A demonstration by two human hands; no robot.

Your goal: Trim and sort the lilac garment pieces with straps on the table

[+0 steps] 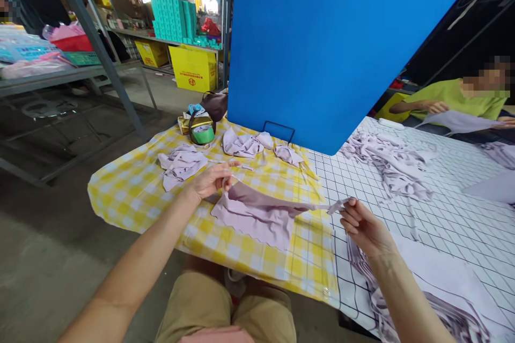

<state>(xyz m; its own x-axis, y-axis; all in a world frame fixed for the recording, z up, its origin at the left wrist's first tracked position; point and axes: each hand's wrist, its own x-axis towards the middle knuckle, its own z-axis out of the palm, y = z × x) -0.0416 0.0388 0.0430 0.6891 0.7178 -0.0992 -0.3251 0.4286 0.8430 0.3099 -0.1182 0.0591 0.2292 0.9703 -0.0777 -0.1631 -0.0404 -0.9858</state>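
Observation:
A lilac strappy garment [261, 217] with a wavy lower edge is stretched between my two hands, low over the yellow checked tablecloth [132, 187]. My left hand [213, 179] is closed, pinching its left end near the top edge. Out to the right, my right hand [364, 225] pinches the tip of a thin strap [337, 206] between thumb and fingers. A crumpled lilac piece [183, 163] lies just beyond my left hand. Beside my right forearm is a layered stack of lilac pieces [438, 273].
A large blue board [322, 37] stands behind the garment. Rolls of tape [203, 134] and a dark bag [215, 104] sit at the back left. More lilac pieces [386, 163] lie on the white grid cloth [450, 214]. Across it, a co-worker [454, 96] handles lilac fabric.

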